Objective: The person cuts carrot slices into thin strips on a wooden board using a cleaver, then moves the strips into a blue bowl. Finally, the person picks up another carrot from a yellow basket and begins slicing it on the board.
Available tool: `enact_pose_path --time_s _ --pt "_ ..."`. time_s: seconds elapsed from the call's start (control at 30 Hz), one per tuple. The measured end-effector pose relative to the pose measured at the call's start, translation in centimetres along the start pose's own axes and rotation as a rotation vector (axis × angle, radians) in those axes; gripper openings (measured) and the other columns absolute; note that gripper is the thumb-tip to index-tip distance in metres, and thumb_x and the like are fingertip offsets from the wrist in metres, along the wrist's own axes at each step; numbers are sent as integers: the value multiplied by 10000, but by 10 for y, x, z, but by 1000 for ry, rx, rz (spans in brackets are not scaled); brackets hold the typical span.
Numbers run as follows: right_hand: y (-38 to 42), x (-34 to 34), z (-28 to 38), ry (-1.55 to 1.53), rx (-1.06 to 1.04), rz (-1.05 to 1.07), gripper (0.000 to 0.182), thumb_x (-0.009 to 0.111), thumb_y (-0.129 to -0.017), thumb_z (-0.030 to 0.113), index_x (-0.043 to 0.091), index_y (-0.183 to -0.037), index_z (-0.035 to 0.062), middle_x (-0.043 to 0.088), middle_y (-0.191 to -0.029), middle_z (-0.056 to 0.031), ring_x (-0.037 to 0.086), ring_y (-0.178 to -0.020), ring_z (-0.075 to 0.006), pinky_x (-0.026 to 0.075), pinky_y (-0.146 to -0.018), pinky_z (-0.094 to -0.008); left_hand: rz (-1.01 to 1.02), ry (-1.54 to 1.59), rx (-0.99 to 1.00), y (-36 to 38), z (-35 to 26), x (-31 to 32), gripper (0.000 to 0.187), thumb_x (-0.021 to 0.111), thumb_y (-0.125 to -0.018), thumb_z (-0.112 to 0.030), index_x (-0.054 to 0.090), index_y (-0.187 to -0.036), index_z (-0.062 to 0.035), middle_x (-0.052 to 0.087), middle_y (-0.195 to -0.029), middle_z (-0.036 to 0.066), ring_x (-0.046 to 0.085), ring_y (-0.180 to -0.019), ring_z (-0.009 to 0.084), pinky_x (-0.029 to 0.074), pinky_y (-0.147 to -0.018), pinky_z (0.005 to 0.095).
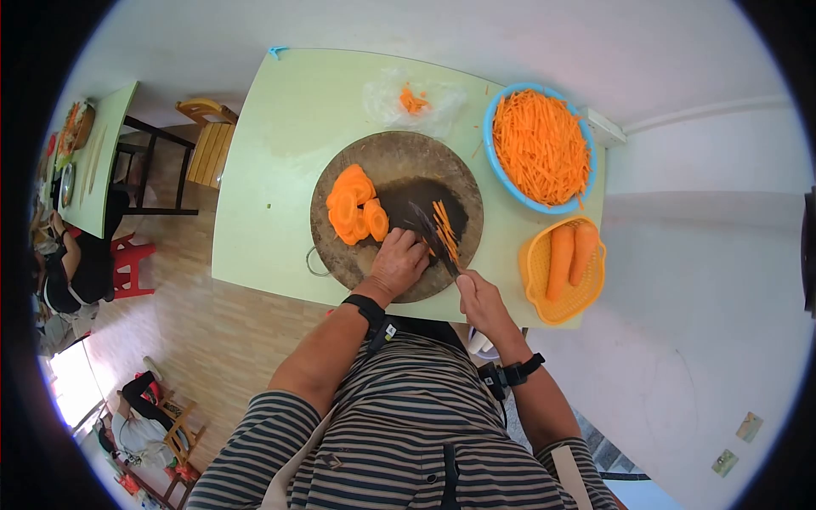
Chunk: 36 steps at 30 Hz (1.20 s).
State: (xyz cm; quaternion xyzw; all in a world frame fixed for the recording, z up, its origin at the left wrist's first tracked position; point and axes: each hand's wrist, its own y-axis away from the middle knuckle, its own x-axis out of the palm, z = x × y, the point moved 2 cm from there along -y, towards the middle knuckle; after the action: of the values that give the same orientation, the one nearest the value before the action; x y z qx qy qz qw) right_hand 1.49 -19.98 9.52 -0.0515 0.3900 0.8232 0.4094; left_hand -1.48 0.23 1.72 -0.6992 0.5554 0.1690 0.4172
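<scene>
On a round wooden chopping board (340, 161), my left hand (399, 263) rests with bent fingers pressed down beside the knife blade. What lies under its fingertips is hidden. My right hand (483, 299) is closed round the handle of a dark knife (430, 233), whose blade points up and left across the board. Thin carrot strips (444, 231) lie just right of the blade. A pile of carrot slices (349, 205) sits on the board's left half, above and left of my left hand.
A blue basin (488, 136) full of shredded carrot stands at the table's right, above a yellow basket (533, 289) with two whole carrots (559, 262). A plastic bag (387, 100) with carrot bits lies behind the board. Chairs and seated people are at the left.
</scene>
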Motion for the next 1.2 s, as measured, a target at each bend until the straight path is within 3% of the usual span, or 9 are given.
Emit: enact_pose_path --time_s 0.17,0.27,0.47,0.77,0.83,0.87,0.93,1.2 --pt "9 -1 1 -2 -14 24 482 479 -1083 385 625 -1283 -29 703 -933 -243 709 -870 -325 532 -825 -397 9 -5 -11 0 0 0 184 781 -747 -93 726 -916 -44 578 -917 81 552 -913 287 490 -825 372" --pt "10 -2 5 -8 92 75 487 473 -1085 386 622 -1288 -29 699 -954 -257 703 -915 -348 529 -851 -396 8 0 -11 0 0 -1 175 778 -747 -96 730 -908 -47 575 -913 80 550 -913 285 490 -826 369" --pt "-6 3 3 21 -67 21 481 471 -1087 378 619 -1285 -34 692 -896 -242 688 -829 -336 529 -803 -407 24 0 -19 0 0 -1 172 771 -751 -98 731 -909 -43 578 -912 79 548 -918 283 490 -826 361" --pt "-6 1 12 -139 22 1 435 498 -1081 366 639 -1210 -25 611 -728 -141 602 -632 -201 503 -669 -361 -12 26 -30 0 1 2 132 764 -749 -79 710 -862 -38 618 -964 85 562 -929 291 495 -836 366" --pt "-4 0 5 -65 -84 19 501 453 -1095 414 609 -1267 -30 557 -653 -31 517 -519 -101 444 -507 -273 -16 30 -29 0 0 2 132 765 -750 -78 711 -862 -36 615 -959 86 560 -926 291 495 -835 366" --pt "-2 -1 1 -65 -85 18 501 453 -1095 414 609 -1267 -30 557 -653 -31 517 -519 -101 444 -507 -273 -20 29 -29 0 0 1 132 766 -751 -77 711 -862 -34 612 -954 87 558 -924 290 494 -833 365" --pt "3 -3 2 -35 -25 24 471 489 -1085 378 627 -1269 -33 624 -739 -142 606 -638 -205 507 -670 -356 -12 23 -30 0 1 1 133 768 -750 -75 711 -862 -31 609 -949 87 556 -921 290 494 -831 365" --pt "7 -2 2 -12 45 71 486 482 -1086 397 625 -1275 -27 686 -892 -227 677 -795 -292 531 -795 -384 -2 24 -36 0 0 0 145 776 -749 -78 723 -875 -30 595 -928 86 550 -913 287 494 -826 362"
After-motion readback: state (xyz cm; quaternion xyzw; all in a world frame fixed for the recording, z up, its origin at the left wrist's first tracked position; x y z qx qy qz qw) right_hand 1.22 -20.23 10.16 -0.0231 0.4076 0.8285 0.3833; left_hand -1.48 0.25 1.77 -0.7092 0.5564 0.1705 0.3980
